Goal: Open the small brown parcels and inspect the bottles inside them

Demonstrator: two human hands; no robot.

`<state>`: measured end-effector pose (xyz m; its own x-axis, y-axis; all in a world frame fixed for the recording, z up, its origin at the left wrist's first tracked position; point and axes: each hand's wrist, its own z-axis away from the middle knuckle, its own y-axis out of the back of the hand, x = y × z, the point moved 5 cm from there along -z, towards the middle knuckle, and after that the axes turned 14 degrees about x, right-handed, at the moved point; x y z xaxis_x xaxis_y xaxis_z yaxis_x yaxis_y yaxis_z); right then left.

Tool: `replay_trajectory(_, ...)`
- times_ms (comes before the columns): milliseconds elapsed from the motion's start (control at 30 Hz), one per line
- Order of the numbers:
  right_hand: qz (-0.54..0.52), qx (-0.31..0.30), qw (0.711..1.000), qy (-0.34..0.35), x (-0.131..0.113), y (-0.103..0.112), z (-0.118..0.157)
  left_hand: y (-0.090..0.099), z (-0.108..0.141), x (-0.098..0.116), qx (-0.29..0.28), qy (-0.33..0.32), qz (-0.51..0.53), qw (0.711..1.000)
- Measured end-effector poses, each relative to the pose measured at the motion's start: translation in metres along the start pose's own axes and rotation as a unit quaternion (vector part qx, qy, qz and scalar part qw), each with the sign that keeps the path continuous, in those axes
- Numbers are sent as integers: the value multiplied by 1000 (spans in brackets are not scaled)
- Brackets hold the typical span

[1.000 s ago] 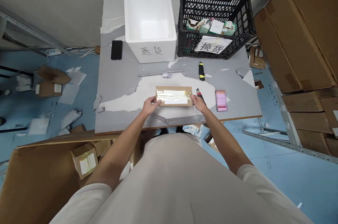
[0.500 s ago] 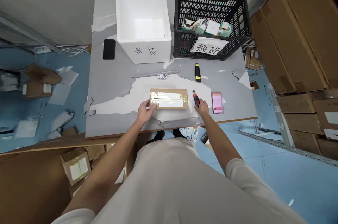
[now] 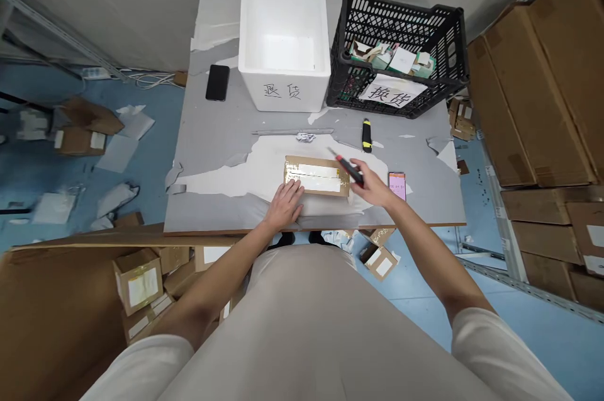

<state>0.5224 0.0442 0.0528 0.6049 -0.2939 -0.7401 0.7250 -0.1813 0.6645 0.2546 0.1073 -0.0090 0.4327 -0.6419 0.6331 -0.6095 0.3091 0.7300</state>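
Observation:
A small taped cardboard box [image 3: 317, 186] with a white label lies on the table in front of me. My left hand [image 3: 284, 203] rests on its lower left edge, fingers spread and lying flat on the cardboard. My right hand [image 3: 370, 184] grips a red and black box cutter [image 3: 348, 168] over the right end of the box. The cutter's blade is out and points up and to the left. A pink-screened phone [image 3: 397, 184] lies just right of my right hand, partly covered by the wrist.
Behind stand a white foam box [image 3: 285, 89] and a black crate [image 3: 453, 67] with small boxes inside. A yellow and black cutter [image 3: 367, 135], crumpled paper [image 3: 306, 137] and a black phone [image 3: 218, 82] lie on the table. Cartons [image 3: 523, 92] are stacked at right.
My right hand has lifted the box cutter off the table and brought it over the box. My left hand has moved from the box's left end onto its lower left edge.

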Motion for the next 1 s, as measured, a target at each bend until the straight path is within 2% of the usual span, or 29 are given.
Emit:
replay_trajectory(100,42,-135,977,160,-55,-38,-15,-6,-3,-4,-8,-58,-24,998)
replay_trajectory(200,123,-181,950,222,-73,-63,-31,-12,-4,-8,-5,-107,-56,993)
replay_trajectory(367,242,-199,916,250,-77,-67,-42,-16,-2,-11,23,-148,-100,984)
replay_trajectory(500,280,-202,903,257,-82,-65,-41,-14,-3,-10,30,-152,-97,983)
replay_trajectory(700,343,-205,887,231,-86,-67,-40,-12,-7,-9,21,-149,-103,983)
replay_trajectory(1000,410,-211,853,244,-100,-65,-34,-15,-9,-17,12,-152,-127,980)
